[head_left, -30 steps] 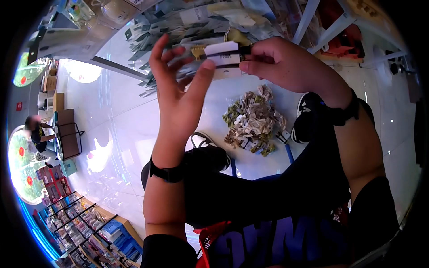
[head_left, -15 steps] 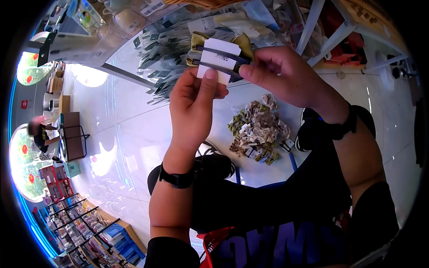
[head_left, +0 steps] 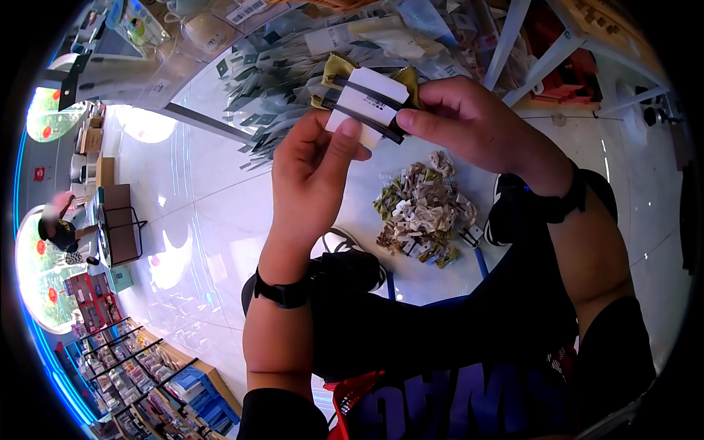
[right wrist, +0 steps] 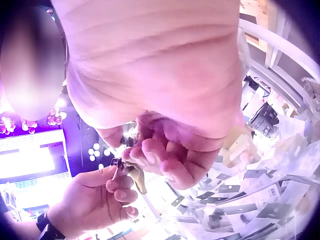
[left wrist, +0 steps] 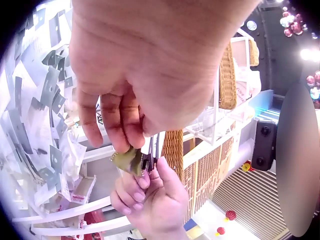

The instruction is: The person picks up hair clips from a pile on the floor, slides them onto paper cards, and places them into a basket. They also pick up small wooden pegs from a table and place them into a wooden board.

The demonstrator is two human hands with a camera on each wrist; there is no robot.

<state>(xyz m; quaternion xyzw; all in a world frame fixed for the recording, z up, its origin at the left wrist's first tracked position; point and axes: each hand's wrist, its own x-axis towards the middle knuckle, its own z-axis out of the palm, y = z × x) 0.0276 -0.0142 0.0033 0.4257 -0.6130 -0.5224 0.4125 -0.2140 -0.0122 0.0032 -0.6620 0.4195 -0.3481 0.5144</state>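
A white card (head_left: pixel 369 94) with a printed label is crossed by two dark hair clips, and olive-green bows (head_left: pixel 337 67) show behind it. The left hand (head_left: pixel 309 180) pinches the card's lower left corner, thumb on its front. At the right end of the clips, the right hand (head_left: pixel 480 128) grips them between thumb and fingers. In the left wrist view an olive bow (left wrist: pixel 129 161) lies between the left fingers and the right hand (left wrist: pixel 157 207). The right wrist view shows the left hand (right wrist: pixel 97 200) touching the same piece from below.
A heap of small wrapped bows (head_left: pixel 425 209) lies on the floor between the shoes. Beyond the hands are many flat clear packets (head_left: pixel 271 88) with grey tabs. White shelf legs (head_left: pixel 506 55) rise at upper right. A person (head_left: pixel 62 231) is far left.
The left hand has closed from spread fingers to a pinch on the card. The card now faces the head camera, tilted down to the right, with the bows showing behind it.
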